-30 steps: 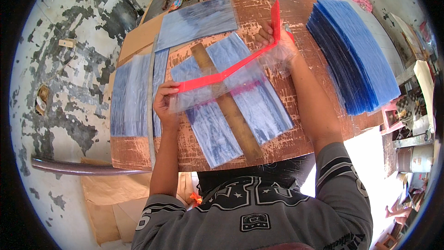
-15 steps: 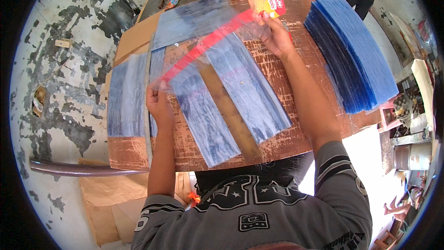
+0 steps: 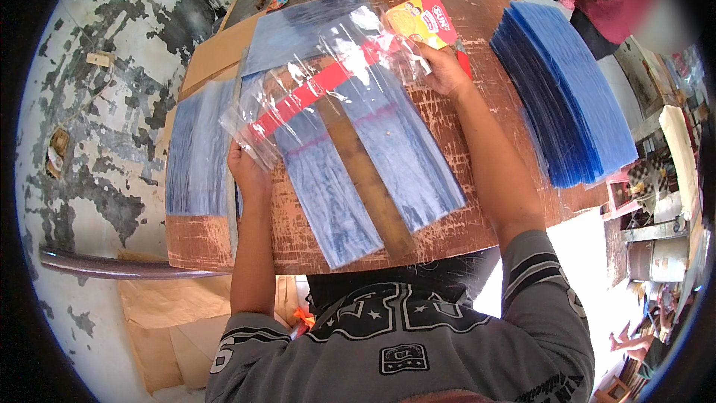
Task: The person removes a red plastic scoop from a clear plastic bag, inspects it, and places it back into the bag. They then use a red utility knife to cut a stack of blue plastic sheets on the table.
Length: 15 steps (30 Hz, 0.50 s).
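Observation:
My left hand (image 3: 248,172) and my right hand (image 3: 441,67) hold a stretched bundle of clear plastic bags (image 3: 328,75) with a red strip across it and a yellow and red printed label (image 3: 422,21) at its right end. The bundle hangs slanted above the brown wooden table (image 3: 477,216), left end lower. Under it lie two flat stacks of blue-tinted plastic sheets (image 3: 403,164), one on each side of a wooden ruler-like slat (image 3: 369,183).
A thick pile of blue sheets (image 3: 567,97) sits at the table's right. More blue sheets (image 3: 198,153) lie at the left and at the back. A person in a dark red top (image 3: 611,0) stands at the far right. Peeling wall on the left.
Both hands lifted the bundle up and away from me; it turned flatter toward the camera, and the yellow label now shows at my right hand.

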Available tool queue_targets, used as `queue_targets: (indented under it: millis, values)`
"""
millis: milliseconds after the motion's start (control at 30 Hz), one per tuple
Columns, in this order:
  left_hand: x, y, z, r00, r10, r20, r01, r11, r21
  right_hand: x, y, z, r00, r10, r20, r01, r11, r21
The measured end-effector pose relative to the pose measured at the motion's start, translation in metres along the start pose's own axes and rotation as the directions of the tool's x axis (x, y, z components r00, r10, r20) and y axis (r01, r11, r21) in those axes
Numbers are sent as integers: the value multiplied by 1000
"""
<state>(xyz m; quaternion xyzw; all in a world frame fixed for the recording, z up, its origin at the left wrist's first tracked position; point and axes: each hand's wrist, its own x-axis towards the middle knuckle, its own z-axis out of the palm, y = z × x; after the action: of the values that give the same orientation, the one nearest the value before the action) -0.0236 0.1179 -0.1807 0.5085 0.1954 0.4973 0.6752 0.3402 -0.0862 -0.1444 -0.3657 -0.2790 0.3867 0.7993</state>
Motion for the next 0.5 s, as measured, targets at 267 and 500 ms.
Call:
queue_targets:
  millis: [267,500]
  values:
    - [-4,3,14,1000,-22,9,22,998,-60,2,3,0,999,-35,6,36,997,-75]
    - [-1,0,8,995,-89,41,91,995,-48,4,1,-3,989,-142,-37,135,980,-143]
